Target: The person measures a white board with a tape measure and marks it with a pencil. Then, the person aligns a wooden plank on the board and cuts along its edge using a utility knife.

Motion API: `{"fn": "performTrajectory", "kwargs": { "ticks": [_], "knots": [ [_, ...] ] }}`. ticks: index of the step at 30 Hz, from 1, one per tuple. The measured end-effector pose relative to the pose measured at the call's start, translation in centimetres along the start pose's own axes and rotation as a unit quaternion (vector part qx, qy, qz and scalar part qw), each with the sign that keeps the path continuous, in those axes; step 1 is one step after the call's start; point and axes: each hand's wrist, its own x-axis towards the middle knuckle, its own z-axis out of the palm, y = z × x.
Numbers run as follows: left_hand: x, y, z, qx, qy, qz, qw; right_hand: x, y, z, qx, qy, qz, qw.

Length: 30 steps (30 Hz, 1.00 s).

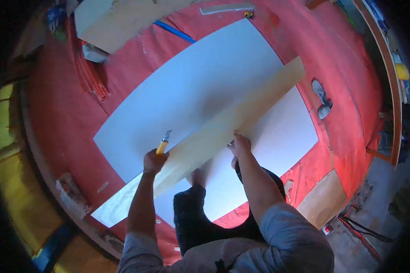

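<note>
My left hand (155, 162) is closed around a utility knife with a yellow handle (161, 147), its metal tip pointing up and away from me. That hand is beside the far edge of a long, narrow tan board strip (259, 102); whether it also touches the strip cannot be made out. My right hand (239, 144) grips the strip's near edge around its middle. The strip slants from lower left to upper right, above a large white sheet (182, 86). My feet stand on the sheet's near part, below the strip.
Red covering (346, 91) spreads over the floor around the sheet. A grey shoe-like object (322, 99) lies at right. Farther off are a blue bar (174, 31), a tan panel (109, 20) and a tape measure (248, 14). A brown board (323, 199) lies at near right.
</note>
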Motion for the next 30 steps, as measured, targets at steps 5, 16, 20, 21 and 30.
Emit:
{"fn": "performTrajectory", "kwargs": {
  "ticks": [5, 16, 20, 21, 30],
  "knots": [
    [9.6, -12.2, 8.4, 0.029, 0.008, 0.008, 1.000, 11.1, 5.4, 2.3, 0.003, -0.056, -0.016, 0.998],
    [17.1, -30.2, 13.6, 0.047, 0.015, 0.063, 0.997, 27.2, 21.7, 7.5, 0.000, 0.023, -0.057, 0.998],
    [17.5, -30.9, 14.6, 0.049, 0.077, 0.028, 0.995, 29.1, 22.3, 7.2, -0.295, -0.016, -0.053, 0.954],
    [17.2, -31.5, 14.8, 0.039, 0.061, 0.003, 0.997, 28.7, 22.7, 7.5, -0.230, 0.019, -0.077, 0.970],
    [1.6, -45.1, 14.2, 0.144, 0.320, 0.006, 0.936, 20.2, 22.4, 9.0, -0.072, -0.114, -0.089, 0.987]
  ]
}}
